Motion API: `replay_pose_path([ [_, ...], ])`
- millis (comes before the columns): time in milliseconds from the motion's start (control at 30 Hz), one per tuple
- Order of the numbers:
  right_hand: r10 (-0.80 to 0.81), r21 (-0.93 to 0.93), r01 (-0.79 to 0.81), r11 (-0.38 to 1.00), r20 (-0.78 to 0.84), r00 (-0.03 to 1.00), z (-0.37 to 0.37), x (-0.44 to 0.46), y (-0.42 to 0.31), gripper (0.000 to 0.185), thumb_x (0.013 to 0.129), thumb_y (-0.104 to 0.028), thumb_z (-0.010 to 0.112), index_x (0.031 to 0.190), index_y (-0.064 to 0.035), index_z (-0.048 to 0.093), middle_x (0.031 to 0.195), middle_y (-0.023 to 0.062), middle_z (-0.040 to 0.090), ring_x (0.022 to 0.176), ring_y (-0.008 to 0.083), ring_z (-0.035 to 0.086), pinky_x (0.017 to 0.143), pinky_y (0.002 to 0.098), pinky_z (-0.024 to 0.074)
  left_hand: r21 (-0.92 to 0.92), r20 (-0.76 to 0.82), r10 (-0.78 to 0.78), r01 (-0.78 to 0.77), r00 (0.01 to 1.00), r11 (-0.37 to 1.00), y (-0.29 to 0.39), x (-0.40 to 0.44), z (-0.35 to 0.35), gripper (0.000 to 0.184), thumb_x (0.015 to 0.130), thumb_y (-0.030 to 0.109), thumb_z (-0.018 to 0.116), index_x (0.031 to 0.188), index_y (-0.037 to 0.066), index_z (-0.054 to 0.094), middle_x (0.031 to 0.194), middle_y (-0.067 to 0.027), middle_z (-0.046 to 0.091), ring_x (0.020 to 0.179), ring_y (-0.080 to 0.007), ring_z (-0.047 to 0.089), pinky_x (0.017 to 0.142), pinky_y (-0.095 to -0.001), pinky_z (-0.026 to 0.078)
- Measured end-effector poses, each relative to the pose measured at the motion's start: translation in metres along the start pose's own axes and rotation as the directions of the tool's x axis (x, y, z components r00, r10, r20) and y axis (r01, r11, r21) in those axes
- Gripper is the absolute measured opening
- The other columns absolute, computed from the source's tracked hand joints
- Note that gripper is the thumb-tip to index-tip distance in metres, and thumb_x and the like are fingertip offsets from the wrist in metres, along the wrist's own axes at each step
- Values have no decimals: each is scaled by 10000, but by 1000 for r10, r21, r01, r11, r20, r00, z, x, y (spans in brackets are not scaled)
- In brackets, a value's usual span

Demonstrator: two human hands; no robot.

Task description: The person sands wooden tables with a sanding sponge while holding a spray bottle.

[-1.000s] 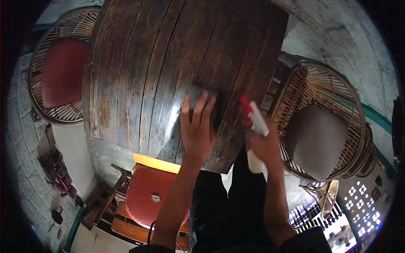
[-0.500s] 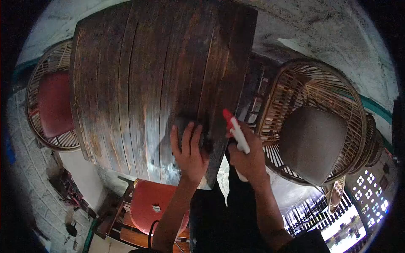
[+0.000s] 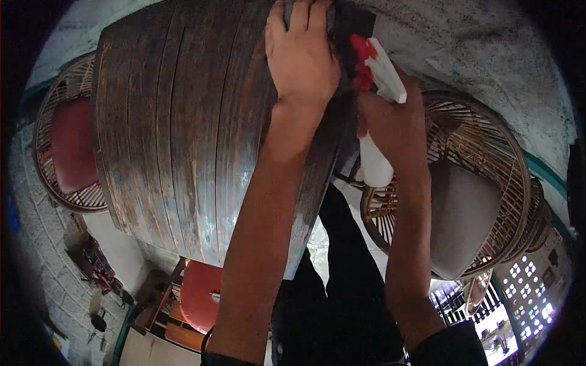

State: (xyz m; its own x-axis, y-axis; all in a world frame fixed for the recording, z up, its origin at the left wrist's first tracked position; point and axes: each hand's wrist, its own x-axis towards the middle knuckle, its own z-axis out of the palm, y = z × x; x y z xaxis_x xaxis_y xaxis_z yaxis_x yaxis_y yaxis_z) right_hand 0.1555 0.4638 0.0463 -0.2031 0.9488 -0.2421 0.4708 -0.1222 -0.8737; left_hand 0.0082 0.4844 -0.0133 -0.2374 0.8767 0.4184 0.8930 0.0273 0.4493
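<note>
A dark wooden plank table (image 3: 189, 122) fills the middle of the view. At its far right part my left hand (image 3: 303, 64) presses down with fingers bent over a dark grey cloth (image 3: 331, 21), which is mostly hidden under them. In my right hand (image 3: 397, 119) is a white spray bottle (image 3: 376, 163) with a red and white trigger head. It is held upright just off the table's right edge, fingers wrapped round its neck.
To the right stands a rattan chair (image 3: 513, 201) with a grey cushion. A second rattan chair (image 3: 46, 165) with a red cushion (image 3: 73, 143) is at the left. Near the front edge of the table is a red-seated chair (image 3: 198, 299). A rough grey wall (image 3: 452, 43) rises behind.
My left hand has slid with the cloth from the table's near part to its far right part. My right hand has moved up and forward with the spray bottle.
</note>
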Motion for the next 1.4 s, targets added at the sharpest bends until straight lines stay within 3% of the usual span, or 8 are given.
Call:
replay_pose_path([
  [333,169,11,-171,985,126,978,12,-179,32,397,834,3,596,1230,-5,625,933,205,725,857,292,745,775,395,562,-10,186,-96,100,978,995,22,-184,-97,713,797,-72,683,1461,146,543,1498,-101,532,1440,-457,418,1212,-549,383],
  [733,274,42,-299,953,299,914,42,-360,61,470,816,61,601,1283,12,599,999,214,732,941,390,766,797,404,597,2,310,-183,192,933,981,62,-411,-202,502,914,108,658,1413,106,606,1530,-100,522,1504,-481,350,1235,-607,312],
  [967,184,57,-203,977,239,953,27,-304,63,441,827,55,608,1266,14,607,987,246,727,926,403,763,794,427,594,61,334,-198,189,922,980,66,-366,-163,578,905,249,700,1468,170,597,1609,-66,447,1542,-474,294,1191,-686,319],
  [1033,109,34,-117,993,185,977,22,-269,72,466,835,50,569,1297,6,613,922,114,700,684,150,663,606,273,524,68,342,-205,193,917,979,68,-327,-142,580,900,255,714,1463,168,601,1597,-74,457,1537,-476,297,1200,-678,316],
  [1167,138,74,-143,987,75,988,8,-180,69,479,851,30,592,1330,13,613,894,113,695,672,128,662,571,285,528,77,215,-185,173,959,982,68,-227,-76,612,865,215,759,1450,156,591,1530,-88,498,1492,-471,353,1196,-660,336],
  [1267,75,36,-77,996,33,997,-6,-102,65,481,868,-3,629,1347,31,603,875,113,697,656,128,672,539,295,532,54,101,-132,127,986,990,63,-150,-32,622,848,135,760,1442,150,574,1498,-90,517,1466,-461,390,1185,-620,375],
  [1333,128,128,-135,983,63,990,-20,-54,42,425,863,-29,628,1284,28,635,1019,249,735,931,329,764,805,423,585,37,34,-110,108,993,993,62,-101,-11,625,845,69,747,1438,149,563,1491,-89,521,1459,-450,402,1179,-585,403],
  [1400,43,27,-44,999,36,998,-25,-13,43,376,870,-48,628,1238,27,649,968,220,729,861,288,753,751,405,581,13,32,-97,96,995,995,62,-63,2,622,833,43,730,1425,159,578,1470,-86,536,1449,-458,415,1164,-574,428],
])
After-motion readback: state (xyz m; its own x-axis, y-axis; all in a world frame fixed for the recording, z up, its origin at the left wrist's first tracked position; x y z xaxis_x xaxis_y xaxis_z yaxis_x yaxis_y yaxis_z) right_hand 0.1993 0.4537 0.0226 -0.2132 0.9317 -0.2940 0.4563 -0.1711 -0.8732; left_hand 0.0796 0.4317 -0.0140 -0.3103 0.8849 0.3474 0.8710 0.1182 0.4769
